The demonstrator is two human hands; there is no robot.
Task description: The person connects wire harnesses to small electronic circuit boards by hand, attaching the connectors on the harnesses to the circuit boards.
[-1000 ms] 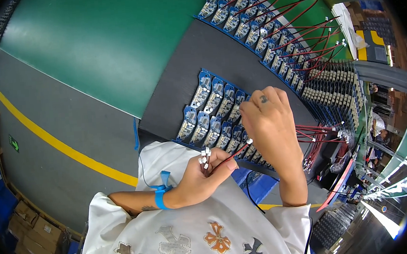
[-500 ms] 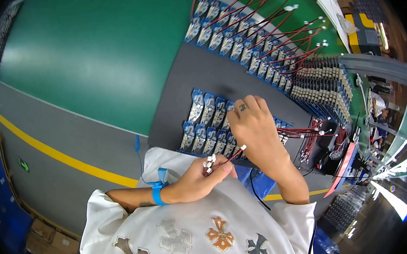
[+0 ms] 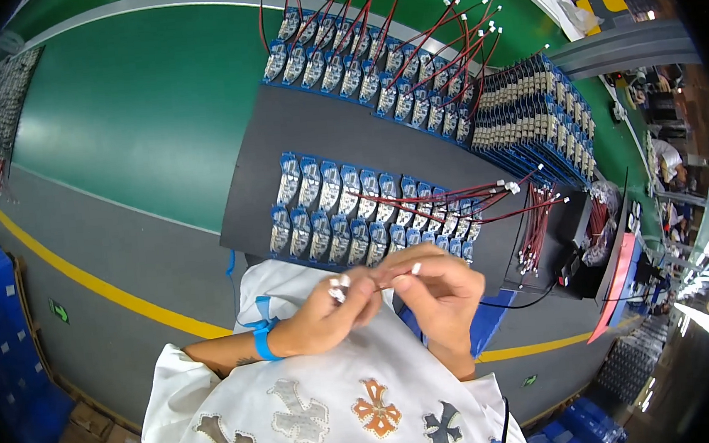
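Note:
My left hand (image 3: 329, 317), a blue strap around its wrist, is closed on several wires with white connectors (image 3: 339, 288) that show above the fingers. Close beside it, my right hand (image 3: 443, 294) pinches a dark red wire that runs between the two hands; one white connector (image 3: 416, 269) sticks up at its fingertips. Just beyond my hands, a panel of blue circuit boards (image 3: 331, 186) lies on a black mat (image 3: 250, 167). Several red and black wires (image 3: 420, 204) stretch across its right part.
Farther back lies another board panel (image 3: 352, 80) with wires standing up from it. Stacked board panels (image 3: 530, 124) stand at the right. Loose wires (image 3: 536, 236) lie near a black box. The green table (image 3: 138, 113) extends left; a dark cable (image 3: 519, 304) runs right of my hands.
My right hand has come back from over the near panel to beside my left hand, and now pinches a wire there. The view has shifted, so the boards appear farther left.

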